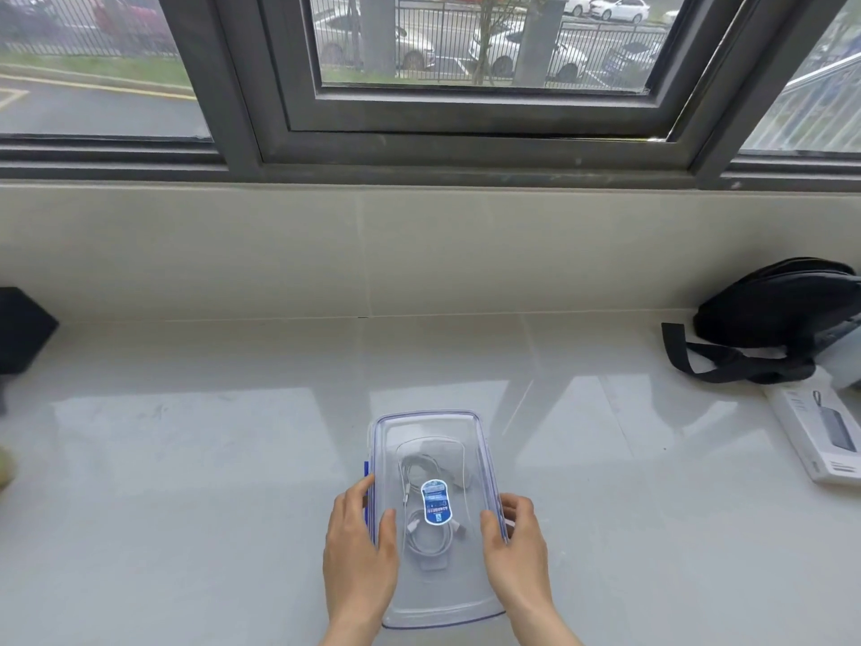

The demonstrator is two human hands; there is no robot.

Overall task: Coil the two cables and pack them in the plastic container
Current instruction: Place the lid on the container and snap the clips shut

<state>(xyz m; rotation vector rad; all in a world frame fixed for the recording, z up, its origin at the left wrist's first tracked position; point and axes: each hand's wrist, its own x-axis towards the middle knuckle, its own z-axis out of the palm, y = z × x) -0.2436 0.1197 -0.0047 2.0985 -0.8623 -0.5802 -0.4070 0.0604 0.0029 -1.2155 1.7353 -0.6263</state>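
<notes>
A clear plastic container [431,431] with a blue-edged lid lies on the pale stone sill, low in the middle of the head view. The lid is on it and carries a blue oval sticker [436,502]. Through the lid I see two coiled white cables [426,540], one nearer me and one farther back. My left hand [358,547] grips the container's left edge, thumb on the lid and fingers on the side clip. My right hand [517,547] grips the right edge the same way.
A black bag with a strap [773,319] lies at the right by the wall. In front of it sits a white product box [820,440]. A dark object [21,326] stands at the far left edge. The window frame rises behind the sill.
</notes>
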